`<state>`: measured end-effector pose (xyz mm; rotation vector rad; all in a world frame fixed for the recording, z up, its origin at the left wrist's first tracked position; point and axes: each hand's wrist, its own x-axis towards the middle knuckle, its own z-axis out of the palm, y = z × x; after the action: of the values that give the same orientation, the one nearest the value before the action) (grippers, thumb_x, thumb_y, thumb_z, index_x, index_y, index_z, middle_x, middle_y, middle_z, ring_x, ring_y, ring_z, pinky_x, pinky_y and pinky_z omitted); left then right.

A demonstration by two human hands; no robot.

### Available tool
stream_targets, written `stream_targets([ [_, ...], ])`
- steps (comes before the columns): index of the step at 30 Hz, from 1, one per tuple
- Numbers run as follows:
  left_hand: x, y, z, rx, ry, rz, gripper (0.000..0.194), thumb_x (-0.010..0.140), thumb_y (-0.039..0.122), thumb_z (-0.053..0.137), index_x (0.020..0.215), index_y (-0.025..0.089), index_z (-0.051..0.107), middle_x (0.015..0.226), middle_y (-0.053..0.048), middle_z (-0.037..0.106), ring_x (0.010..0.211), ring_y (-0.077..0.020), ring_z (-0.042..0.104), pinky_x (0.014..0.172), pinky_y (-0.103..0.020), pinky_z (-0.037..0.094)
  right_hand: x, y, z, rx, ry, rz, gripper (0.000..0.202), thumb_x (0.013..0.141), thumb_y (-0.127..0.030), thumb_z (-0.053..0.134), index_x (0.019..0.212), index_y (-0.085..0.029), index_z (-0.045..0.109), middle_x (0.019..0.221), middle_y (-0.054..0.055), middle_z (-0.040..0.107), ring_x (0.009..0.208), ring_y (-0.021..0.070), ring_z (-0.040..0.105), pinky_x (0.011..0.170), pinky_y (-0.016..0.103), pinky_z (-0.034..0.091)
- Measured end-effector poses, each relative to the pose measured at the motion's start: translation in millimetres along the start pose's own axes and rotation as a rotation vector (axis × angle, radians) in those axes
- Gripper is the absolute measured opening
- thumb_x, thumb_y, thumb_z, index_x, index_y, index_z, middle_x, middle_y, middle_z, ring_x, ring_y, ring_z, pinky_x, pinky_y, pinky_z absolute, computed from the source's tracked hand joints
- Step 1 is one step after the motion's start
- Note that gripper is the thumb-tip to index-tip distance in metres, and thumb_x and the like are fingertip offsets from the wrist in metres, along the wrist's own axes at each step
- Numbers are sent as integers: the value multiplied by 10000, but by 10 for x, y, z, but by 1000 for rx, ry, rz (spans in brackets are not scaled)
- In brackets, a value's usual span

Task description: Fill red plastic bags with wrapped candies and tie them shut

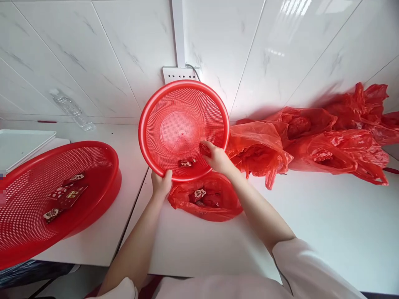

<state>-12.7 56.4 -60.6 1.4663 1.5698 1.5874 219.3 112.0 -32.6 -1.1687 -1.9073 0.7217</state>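
Observation:
A round red mesh basket (183,106) is tilted so that its inside faces me. My left hand (161,182) grips its lower left rim, thumb over the edge. Over the lower right rim, my right hand (216,157) reaches inside, its fingers closed on a small dark red packet (205,148). A small red packet with pale printing (186,163) lies at the basket's lower side. Right below the basket stands an open red plastic bag (205,214), with several small red packets (199,194) inside.
A larger red mesh basket (93,211) with several printed red packets (70,195) stands at the left. Several red plastic bags (314,141) line the wall at the right. A clear plastic bottle (73,110), a white tray (25,143) and a power strip (181,74) are at the back.

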Motion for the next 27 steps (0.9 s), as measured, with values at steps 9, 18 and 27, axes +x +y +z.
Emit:
stream_targets([
  [9,2,-3,11,18,-11,24,96,691,158,515,759,184,579,815,-36,652,767,-193,616,675,-287,513,-321,-158,-549,-45,-360,92,264,905,-270,540,1120,-231,687,1085,53,715,964,206,672,872,360,524],
  [18,5,24,4,21,7,8,37,675,166,517,688,192,539,719,-16,611,667,-170,579,598,-267,490,86,136,267,-216,-346,-124,442,876,-107,515,1278,-261,612,1325,43,607,1227,198,558,1048,348,407],
  [27,43,-30,5,-43,-2,-59,43,665,173,513,696,192,535,721,-18,600,658,-164,566,575,-259,477,28,143,60,-263,-256,9,165,856,-163,588,978,-143,697,868,70,719,797,167,653,774,275,480],
])
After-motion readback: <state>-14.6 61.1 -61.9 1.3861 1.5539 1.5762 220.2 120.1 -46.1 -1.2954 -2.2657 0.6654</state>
